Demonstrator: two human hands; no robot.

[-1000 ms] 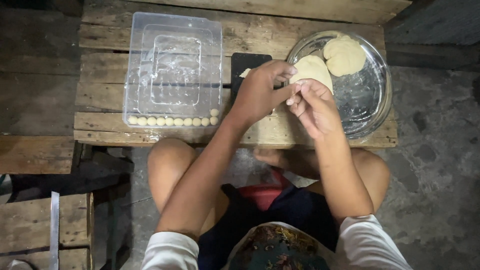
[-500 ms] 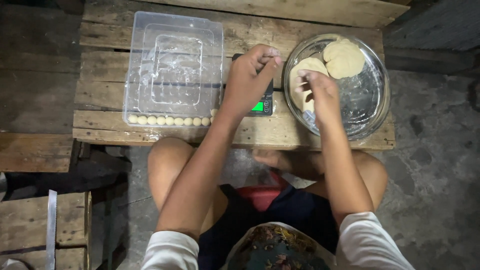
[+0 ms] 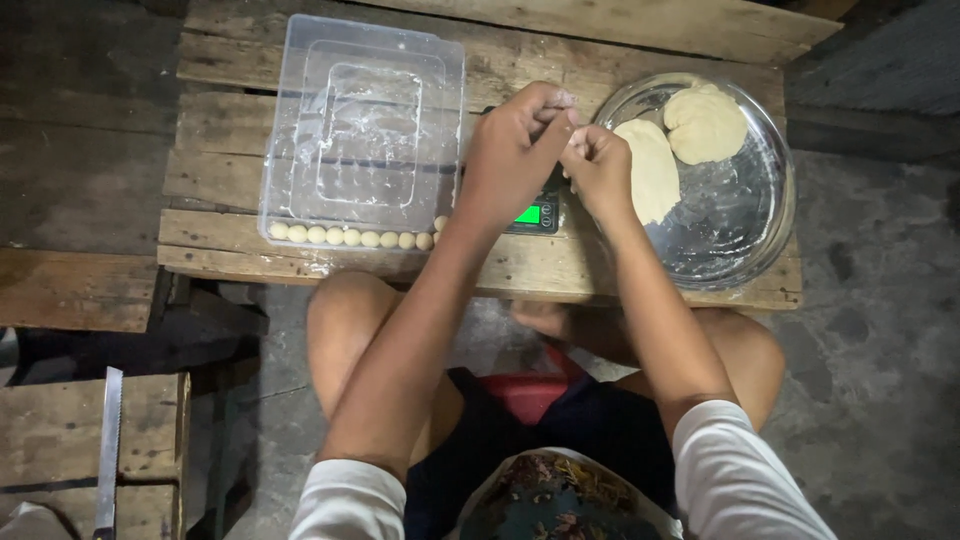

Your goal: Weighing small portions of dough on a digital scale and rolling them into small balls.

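Hands meet above a small scale (image 3: pixel 535 214) on the wooden table (image 3: pixel 300 262): the left hand (image 3: pixel 515 150) and right hand (image 3: pixel 597 165) are both curled, fingertips pinched together, though whatever they hold is hidden. Flattened dough (image 3: pixel 650 168) lies in the metal bowl (image 3: pixel 760 235) just beside the right hand, and small dough balls (image 3: pixel 350 237) line the clear plastic tray (image 3: pixel 365 125).

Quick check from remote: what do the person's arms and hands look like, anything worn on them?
Both hands are bare: the left hand and right hand show no gloves, rings or watch that I can see. The forearms are uncovered to above the elbow. Short white sleeves cover the upper arms on both sides. No markings visible.
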